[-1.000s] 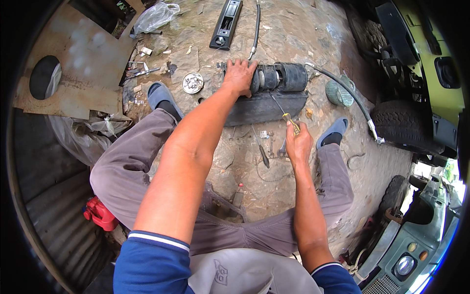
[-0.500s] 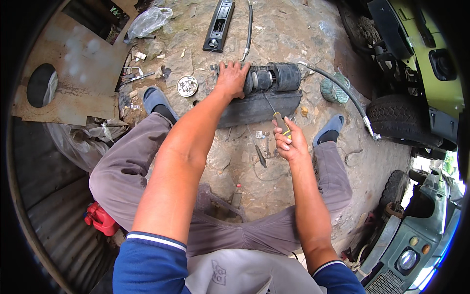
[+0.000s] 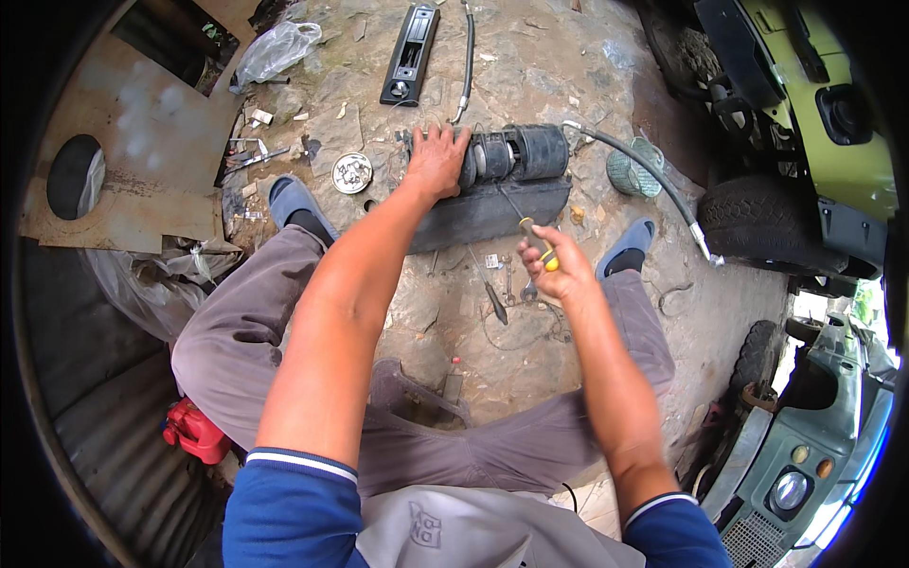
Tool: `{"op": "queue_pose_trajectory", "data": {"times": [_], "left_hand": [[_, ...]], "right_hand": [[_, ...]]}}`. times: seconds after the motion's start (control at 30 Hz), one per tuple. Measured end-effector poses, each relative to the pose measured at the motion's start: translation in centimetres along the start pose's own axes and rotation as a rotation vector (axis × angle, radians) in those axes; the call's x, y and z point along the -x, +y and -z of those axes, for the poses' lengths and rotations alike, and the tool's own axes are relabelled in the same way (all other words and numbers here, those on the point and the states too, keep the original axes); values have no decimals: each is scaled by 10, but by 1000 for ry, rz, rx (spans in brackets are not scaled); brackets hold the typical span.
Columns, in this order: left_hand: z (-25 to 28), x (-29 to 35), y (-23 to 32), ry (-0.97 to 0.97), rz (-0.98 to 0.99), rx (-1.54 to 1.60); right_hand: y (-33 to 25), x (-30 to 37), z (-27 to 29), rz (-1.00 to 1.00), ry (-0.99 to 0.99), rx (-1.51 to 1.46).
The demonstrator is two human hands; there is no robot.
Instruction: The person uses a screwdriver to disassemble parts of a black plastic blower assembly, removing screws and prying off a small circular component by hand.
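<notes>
A black blower-like unit [image 3: 541, 151] with round drums lies on the ground between my feet, along a long dark housing [image 3: 492, 214]. My left hand [image 3: 436, 167] presses on the unit's left end, fingers spread over its top. In my right hand [image 3: 566, 269] is a screwdriver [image 3: 528, 227] with a grey and yellow handle. Its shaft slants up and left to the unit's lower edge; the tip is too small to make out. Below the housing lie a second screwdriver [image 3: 496, 305] with a black handle and a few spanners [image 3: 509, 286].
A round tin of small parts [image 3: 351, 173] sits left of the unit. Beyond it lie a black panel [image 3: 410, 55] and a hose [image 3: 468, 62]. Another hose [image 3: 644, 166] curves right, over a green mesh basket [image 3: 632, 170]. Vehicles stand along the right; a red can [image 3: 197, 431] is lower left.
My right hand has turned about the screwdriver's handle, and more of its yellow end shows. My left hand stays on the unit. The whole view has shifted slightly.
</notes>
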State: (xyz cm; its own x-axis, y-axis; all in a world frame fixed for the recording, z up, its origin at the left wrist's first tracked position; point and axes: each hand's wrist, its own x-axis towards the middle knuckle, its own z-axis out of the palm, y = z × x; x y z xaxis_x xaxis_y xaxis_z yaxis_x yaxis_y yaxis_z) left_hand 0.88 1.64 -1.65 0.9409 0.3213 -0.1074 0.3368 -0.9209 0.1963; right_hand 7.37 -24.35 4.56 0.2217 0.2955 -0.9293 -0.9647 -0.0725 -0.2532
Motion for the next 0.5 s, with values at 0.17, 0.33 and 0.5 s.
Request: {"op": "queue_pose_trajectory", "data": {"times": [0.17, 0.33, 0.5], "left_hand": [[-4, -2, -1, -33, -5, -2], [-13, -2, 0, -12, -11, 11], [-8, -4, -3, -15, 24, 4]], "right_hand": [[-17, -17, 36, -212, -396, 111], [-8, 19, -8, 640, 377, 2004], [-9, 38, -42, 600, 346, 1178]]}}
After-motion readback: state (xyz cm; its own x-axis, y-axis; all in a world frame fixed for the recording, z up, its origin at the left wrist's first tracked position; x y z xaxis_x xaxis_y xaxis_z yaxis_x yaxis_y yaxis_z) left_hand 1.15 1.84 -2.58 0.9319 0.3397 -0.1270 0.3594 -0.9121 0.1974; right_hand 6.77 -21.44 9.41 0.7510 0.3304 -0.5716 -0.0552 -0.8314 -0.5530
